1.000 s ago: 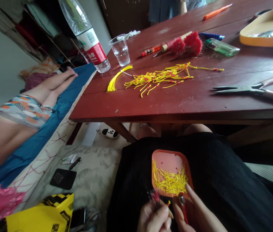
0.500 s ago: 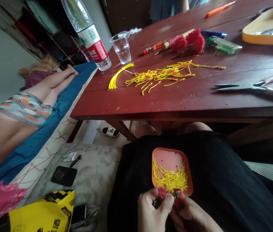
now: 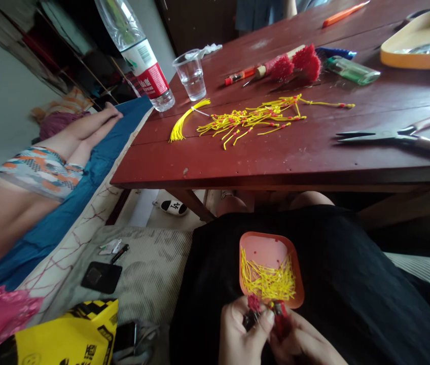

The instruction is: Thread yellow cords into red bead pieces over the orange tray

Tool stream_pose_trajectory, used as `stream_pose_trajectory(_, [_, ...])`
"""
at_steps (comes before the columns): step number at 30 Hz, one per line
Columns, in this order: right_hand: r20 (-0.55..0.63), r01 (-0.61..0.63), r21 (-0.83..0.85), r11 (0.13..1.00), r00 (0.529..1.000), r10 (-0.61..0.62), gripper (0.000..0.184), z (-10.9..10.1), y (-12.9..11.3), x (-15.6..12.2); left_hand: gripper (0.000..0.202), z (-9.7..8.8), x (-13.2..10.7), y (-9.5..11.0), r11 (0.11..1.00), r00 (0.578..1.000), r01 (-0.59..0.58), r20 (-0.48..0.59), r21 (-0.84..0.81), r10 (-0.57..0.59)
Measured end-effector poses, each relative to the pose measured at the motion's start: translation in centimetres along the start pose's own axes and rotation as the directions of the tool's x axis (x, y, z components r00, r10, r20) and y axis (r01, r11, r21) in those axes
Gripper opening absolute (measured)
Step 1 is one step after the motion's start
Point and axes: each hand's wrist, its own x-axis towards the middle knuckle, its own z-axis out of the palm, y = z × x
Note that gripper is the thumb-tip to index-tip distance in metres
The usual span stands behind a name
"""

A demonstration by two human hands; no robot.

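Observation:
Above my lap, my left hand (image 3: 243, 332) is closed on a small red bumpy cluster (image 3: 253, 302) with something dark under it. Close beside it, my right hand (image 3: 300, 339) grips a red lighter (image 3: 282, 322), its metal top tilted toward the left fingers. A speck of yellow shows between the hands; whether there is a flame I cannot tell. Just beyond them, an orange tray (image 3: 243, 237) rests on the black cloth over my lap. Short yellow cords (image 3: 270, 280) and a few tiny red beads lie in the tray.
On the red table (image 3: 207, 165) lie beaded yellow cords (image 3: 253, 117), a yellow tassel (image 3: 182, 124), pliers (image 3: 393, 136), a green lighter (image 3: 354, 71) and red bristly clusters (image 3: 308, 63). A water cup (image 3: 193, 83) and bottle (image 3: 150, 76) stand left. A person lies on a bed at the left.
Both hands have shifted very slightly while staying together. The red cluster is tipped a little to the left, and the lighter's top has turned a bit. Nothing on the table has moved.

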Motion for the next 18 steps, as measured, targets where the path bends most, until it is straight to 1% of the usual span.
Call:
stream_pose_trajectory(4, [0.053,-0.028,0.001,1.000,0.998,0.028,0.018,0.0,-0.2,0.2,0.026,0.1,0.0,0.5,0.998,0.998,0.053,0.025,-0.037,-0.052])
stream_pose_trajectory(7, [0.108,-0.030,-0.037,0.999,0.994,0.034,0.022,0.1,-0.5,0.3,0.030,0.2,0.3,1.3,0.993,0.996,0.056,0.074,-0.101,-0.049])
stream_pose_trajectory(9, [0.130,-0.027,-0.056,0.998,0.991,0.034,0.018,0.1,-0.5,0.4,0.033,0.3,0.6,1.7,0.983,0.990,0.094,0.121,-0.156,-0.076])
stream_pose_trajectory(10, [0.128,-0.020,-0.056,0.998,0.991,0.028,0.014,0.1,-0.5,0.4,0.034,0.2,0.7,1.8,0.973,0.983,0.133,0.149,-0.187,-0.105])
stream_pose_trajectory(13, [0.105,-0.005,-0.039,0.999,0.994,0.009,0.005,-0.1,-0.5,0.5,0.035,0.0,0.9,1.7,0.908,0.950,0.275,0.238,-0.318,-0.204])
stream_pose_trajectory(16, [0.085,0.008,-0.034,0.999,0.996,-0.005,0.008,-0.2,-0.6,0.3,0.030,-0.2,0.7,1.7,0.797,0.904,0.405,0.325,-0.448,-0.276])
stream_pose_trajectory(18, [0.005,0.029,-0.059,0.998,1.000,-0.029,0.011,-0.1,-0.7,0.0,0.026,-0.4,0.6,1.9,0.719,0.860,0.494,0.397,-0.489,-0.321])
